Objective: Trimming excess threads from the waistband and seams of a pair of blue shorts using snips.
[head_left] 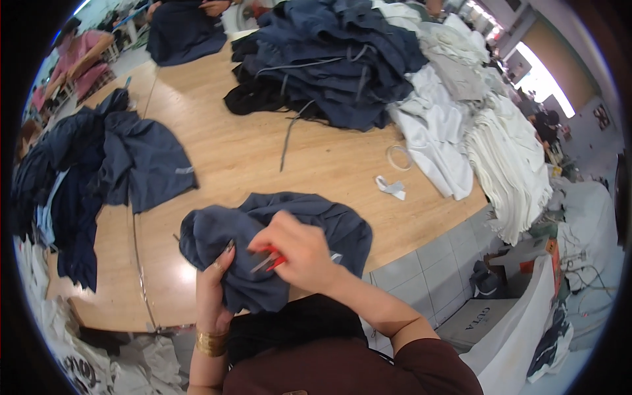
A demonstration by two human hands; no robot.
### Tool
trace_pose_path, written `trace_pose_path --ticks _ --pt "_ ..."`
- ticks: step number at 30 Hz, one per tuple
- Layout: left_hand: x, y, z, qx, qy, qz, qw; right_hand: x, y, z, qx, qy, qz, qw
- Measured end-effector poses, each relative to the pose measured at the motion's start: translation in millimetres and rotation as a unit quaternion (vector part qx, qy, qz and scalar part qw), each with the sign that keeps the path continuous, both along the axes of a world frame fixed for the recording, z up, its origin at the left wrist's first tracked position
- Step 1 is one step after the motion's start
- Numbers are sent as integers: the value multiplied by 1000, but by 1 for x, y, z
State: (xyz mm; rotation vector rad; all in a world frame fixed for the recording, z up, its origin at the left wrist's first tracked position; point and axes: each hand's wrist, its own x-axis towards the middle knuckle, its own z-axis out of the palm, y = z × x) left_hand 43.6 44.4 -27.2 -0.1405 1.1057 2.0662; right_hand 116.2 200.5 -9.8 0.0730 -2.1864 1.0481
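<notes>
A dark grey-blue garment (329,224) lies bunched at the near edge of the wooden table, in front of my body. My left hand (214,286) pinches its left part, with the thumb on top and the other fingers hidden under the cloth. Closed around small red-handled thread snips (275,260), my right hand (299,250) is over the middle of the garment. The metal blades point down and left, close to the fabric. I cannot tell whether they touch it.
On the table (230,151), a tall heap of navy garments (336,59) stands at the back, beside white garments (438,125) and a folded white stack (510,164). More dark clothes (141,155) lie at left. A tape roll (398,158) and white scrap (391,187) sit right. Other people work beyond.
</notes>
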Motion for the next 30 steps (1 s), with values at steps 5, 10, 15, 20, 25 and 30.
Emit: trace_pose_path --ticks 5,10,15,20,25,30 --pt "-3 8 17 2 2 18 1000 17 21 2 -256 20 -90 962" --pt "-3 7 22 27 1 14 1000 19 14 14 -130 -38 -170 976" --pt "-3 8 26 37 11 3 999 22 11 13 -40 -89 -94 991" --pt "-3 8 24 53 5 4 999 26 8 21 -22 -99 -91 991" --pt "-3 8 25 59 -35 6 998 30 9 14 53 -97 -91 990" --pt "-3 8 24 61 -38 11 997 28 5 14 80 -86 -89 989"
